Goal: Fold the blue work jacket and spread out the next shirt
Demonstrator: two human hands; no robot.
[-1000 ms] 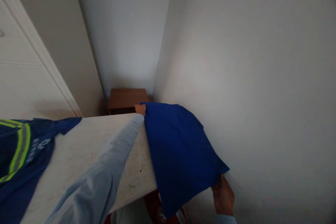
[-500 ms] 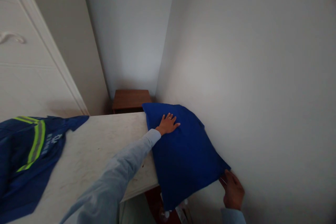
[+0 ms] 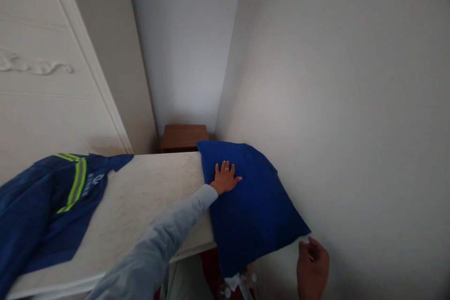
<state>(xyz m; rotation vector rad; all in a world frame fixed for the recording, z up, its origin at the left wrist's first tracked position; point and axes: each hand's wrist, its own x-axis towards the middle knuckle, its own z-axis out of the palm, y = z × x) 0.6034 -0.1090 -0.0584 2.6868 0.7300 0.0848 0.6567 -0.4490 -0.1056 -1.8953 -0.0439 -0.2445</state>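
Head view: a left hand [image 3: 226, 179] and a right hand [image 3: 313, 269] are at a blue cloth [image 3: 251, 218] beside a pale wall [image 3: 351, 103].
Blue cloth: lies over the right end of a white, mottled worktop [image 3: 151, 197], its lower part hanging past the near edge and one corner pointing toward the right hand.
Left fingers [image 3: 222, 166]: spread wide, palm down on the upper part of the cloth, grasping nothing; one wears a ring.
Right fingers [image 3: 319, 246]: curled, just below the cloth's right corner; whether the tips touch it cannot be told.
Left sleeve [image 3: 151, 243]: light blue-grey, reaching across the worktop from the lower left.
Jacket [image 3: 63, 218]: dark blue, with yellow-green and grey bands and white lettering, on the worktop's left, well apart from the cloth.
Wooden stand [image 3: 184, 136]: brown, beyond the worktop's far edge.
White panel [image 3: 38, 124]: at far left, with raised ornament.
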